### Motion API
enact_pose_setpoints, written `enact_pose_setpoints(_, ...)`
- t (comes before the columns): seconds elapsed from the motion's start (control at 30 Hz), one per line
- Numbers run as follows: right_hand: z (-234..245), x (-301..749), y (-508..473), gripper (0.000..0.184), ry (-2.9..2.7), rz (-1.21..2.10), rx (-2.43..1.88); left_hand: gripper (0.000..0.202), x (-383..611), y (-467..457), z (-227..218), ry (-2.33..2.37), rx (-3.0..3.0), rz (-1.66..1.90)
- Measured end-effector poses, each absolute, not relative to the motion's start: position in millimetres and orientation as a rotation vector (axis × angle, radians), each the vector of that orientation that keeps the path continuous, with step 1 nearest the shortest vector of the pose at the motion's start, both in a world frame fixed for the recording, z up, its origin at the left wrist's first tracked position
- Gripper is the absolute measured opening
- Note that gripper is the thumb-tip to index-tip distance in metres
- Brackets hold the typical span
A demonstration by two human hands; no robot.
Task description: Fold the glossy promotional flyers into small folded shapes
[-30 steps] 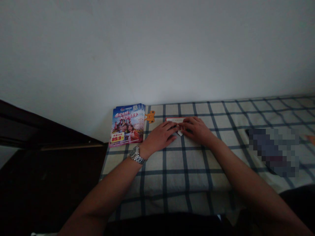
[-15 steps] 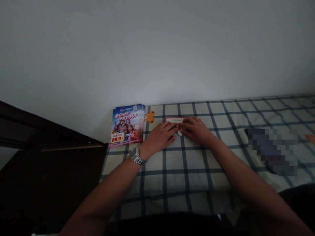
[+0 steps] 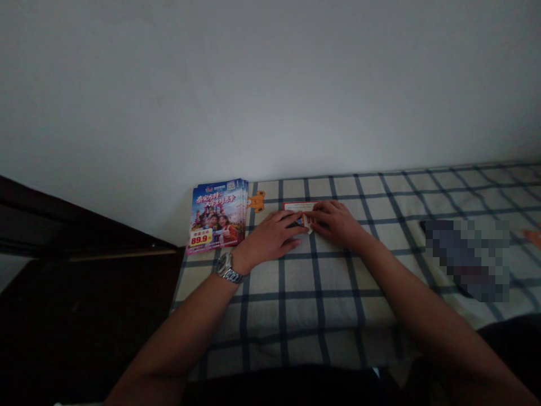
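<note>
Both hands meet over a small folded paper flyer (image 3: 301, 206), white with a red edge and some printing, which lies on the checked cloth. My left hand (image 3: 274, 234), with a metal watch (image 3: 229, 267) at the wrist, holds the flyer down from the left with bent fingers, the thumb a little apart. From the right, my right hand (image 3: 336, 223) has its fingers closed on a folded flap by the near edge. Much of the flyer is hidden beneath the fingers.
A stack of colourful flyers (image 3: 217, 217) lies to the left, beside a cartoon bear print (image 3: 256, 201). A blurred-out dark object (image 3: 460, 259) rests at the right. Part of another person's hand (image 3: 532, 235) shows at the right edge. The wall (image 3: 270, 90) stands behind the checked cloth (image 3: 262, 304).
My left hand has shifted slightly left at the wrist, while its index finger reaches further along the fold. More of the flyer's printed flap shows between the hands. My right hand stays nearly still.
</note>
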State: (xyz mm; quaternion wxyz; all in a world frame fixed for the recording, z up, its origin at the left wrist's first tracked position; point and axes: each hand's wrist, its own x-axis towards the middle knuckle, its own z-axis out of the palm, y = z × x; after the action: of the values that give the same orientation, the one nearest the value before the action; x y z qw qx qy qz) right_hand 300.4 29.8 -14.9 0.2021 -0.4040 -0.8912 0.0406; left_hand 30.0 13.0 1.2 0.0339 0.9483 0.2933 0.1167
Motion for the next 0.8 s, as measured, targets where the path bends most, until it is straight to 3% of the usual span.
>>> enact_pose_setpoints(0.8,-12.6,298.5,27.5,0.035,-2.477,0.121,-1.146,0.042,27.6,6.3,8.4,0.811,2.858,0.39)
